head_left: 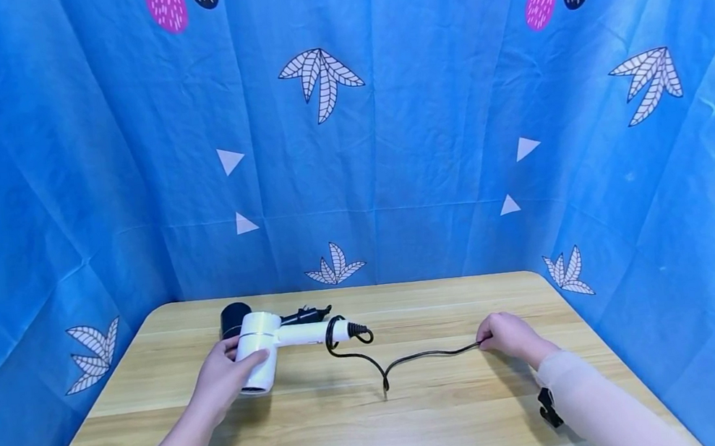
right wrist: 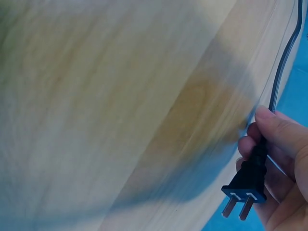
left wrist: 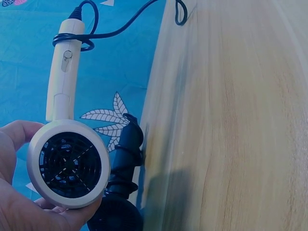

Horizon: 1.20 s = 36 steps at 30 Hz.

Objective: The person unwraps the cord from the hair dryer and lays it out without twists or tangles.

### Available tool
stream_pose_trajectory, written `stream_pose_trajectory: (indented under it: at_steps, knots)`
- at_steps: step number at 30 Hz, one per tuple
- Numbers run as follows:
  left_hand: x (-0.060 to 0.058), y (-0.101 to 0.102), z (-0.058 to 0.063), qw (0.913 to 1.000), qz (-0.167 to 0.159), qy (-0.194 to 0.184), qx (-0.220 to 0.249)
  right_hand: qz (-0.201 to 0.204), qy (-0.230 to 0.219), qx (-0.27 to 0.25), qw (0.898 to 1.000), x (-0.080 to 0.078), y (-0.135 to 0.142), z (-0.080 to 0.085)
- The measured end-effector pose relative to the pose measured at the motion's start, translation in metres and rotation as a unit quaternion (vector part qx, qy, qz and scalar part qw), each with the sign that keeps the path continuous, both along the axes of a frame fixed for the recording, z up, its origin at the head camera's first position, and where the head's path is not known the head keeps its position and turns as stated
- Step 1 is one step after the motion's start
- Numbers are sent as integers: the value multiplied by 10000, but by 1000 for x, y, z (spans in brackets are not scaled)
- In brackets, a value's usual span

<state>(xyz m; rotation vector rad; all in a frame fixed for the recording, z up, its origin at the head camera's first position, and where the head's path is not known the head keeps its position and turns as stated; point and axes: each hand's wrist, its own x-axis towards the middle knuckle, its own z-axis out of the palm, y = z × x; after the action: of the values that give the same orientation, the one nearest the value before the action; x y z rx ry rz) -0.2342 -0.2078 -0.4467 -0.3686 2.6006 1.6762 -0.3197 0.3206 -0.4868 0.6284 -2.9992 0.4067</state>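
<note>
My left hand grips a white hair dryer by its barrel, with the handle pointing right. In the left wrist view the dryer's round grille faces the camera, thumb and fingers around its rim. A black cord loops round the handle's end, dips to a small kink over the table, then runs right. My right hand pinches that cord close to its end. The right wrist view shows the two-pin plug hanging below the fingers.
A black hair dryer with its cord wound round its handle lies behind the white one, near the table's back edge. The wooden table is bounded by a blue patterned curtain at the back and sides.
</note>
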Motion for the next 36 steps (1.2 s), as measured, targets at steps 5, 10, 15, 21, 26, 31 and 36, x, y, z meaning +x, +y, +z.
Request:
stream_pose_trajectory:
  at_steps: [5, 10, 15, 21, 26, 31, 36]
  knots:
    - [0, 0, 0, 10000, -10, -11, -3, -25, 21, 173, 9998, 0, -1, 0]
    - [1, 0, 0, 10000, -12, 53, 23, -73, 61, 349, 9993, 2, -1, 0]
    - [0, 1, 1, 9999, -4, 112, 70, -7, 165, 535, 9984, 4, -2, 2]
    - [0, 2, 3, 9999, -17, 122, 104, 10, 154, 516, 9985, 6, -3, 5]
    - [-1, 1, 3, 9999, -19, 128, 89, -3, 127, 503, 9987, 7, -4, 6]
    - [0, 1, 3, 9999, -18, 107, 93, -49, 140, 500, 9986, 6, -4, 5]
    - [0, 1, 2, 9999, 3, 94, 106, -77, 127, 490, 9987, 6, -4, 5]
